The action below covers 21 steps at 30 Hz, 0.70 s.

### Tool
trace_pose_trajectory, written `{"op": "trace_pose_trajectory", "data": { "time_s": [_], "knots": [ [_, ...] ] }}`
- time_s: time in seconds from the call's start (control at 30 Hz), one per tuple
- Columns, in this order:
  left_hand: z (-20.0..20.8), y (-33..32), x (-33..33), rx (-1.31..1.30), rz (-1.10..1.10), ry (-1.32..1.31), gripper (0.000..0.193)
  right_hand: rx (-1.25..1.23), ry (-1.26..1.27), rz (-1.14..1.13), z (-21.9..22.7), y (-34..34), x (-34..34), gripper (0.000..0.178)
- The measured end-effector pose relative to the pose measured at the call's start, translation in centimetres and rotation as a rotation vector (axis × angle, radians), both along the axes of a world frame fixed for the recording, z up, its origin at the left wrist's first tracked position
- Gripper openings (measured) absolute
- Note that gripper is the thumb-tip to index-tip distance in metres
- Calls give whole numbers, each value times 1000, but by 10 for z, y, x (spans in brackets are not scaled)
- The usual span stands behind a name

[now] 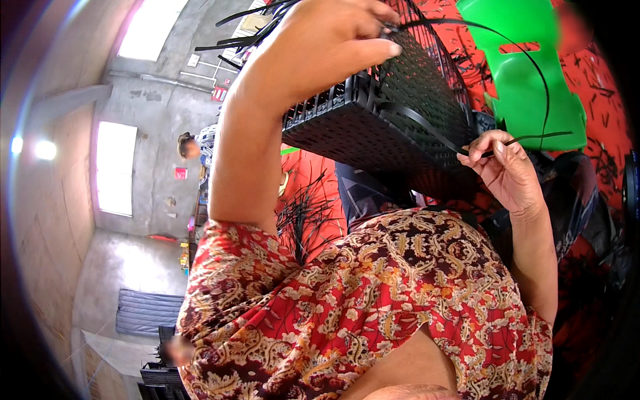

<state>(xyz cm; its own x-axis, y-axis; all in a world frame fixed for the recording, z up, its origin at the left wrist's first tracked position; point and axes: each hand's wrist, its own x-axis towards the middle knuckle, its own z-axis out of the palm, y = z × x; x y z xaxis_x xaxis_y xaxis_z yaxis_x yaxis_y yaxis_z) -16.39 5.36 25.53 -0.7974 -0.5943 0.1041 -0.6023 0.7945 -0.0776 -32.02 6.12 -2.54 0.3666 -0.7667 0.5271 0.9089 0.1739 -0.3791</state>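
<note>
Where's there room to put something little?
The green plastic chair looks bare beside its slot, though a black strip passes over it. Some red floor shows between the black woven basket and a strip heap. Scraps crowd the floor beyond the chair.

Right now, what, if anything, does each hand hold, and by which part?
The right hand pinches a thin, flat black strip near one end; the left hand's hold cannot be told.

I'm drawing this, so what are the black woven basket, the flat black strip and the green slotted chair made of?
Black woven basket: probably plastic strips, semi-glossy; its flat strands shine.
Flat black strip in the right hand: maybe the same plastic, smooth; it gleams and bends evenly.
Green slotted chair: likely moulded plastic, glossy, with rounded edges and highlights.
</note>
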Motion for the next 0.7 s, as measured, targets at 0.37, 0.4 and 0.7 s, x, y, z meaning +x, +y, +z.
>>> {"op": "trace_pose_trajectory", "data": {
  "time_s": [0.37,0.4,0.7],
  "knots": [
    [23,-34,-79,157,87,-880,29,35,19,-12,-5,0,-3,24],
    [21,-35,-84,132,105,-926,29,37,21,-15,-5,0,-3,24],
    [19,-14,-114,58,262,-1051,24,45,32,-23,-5,3,-4,25]
  ]
}}
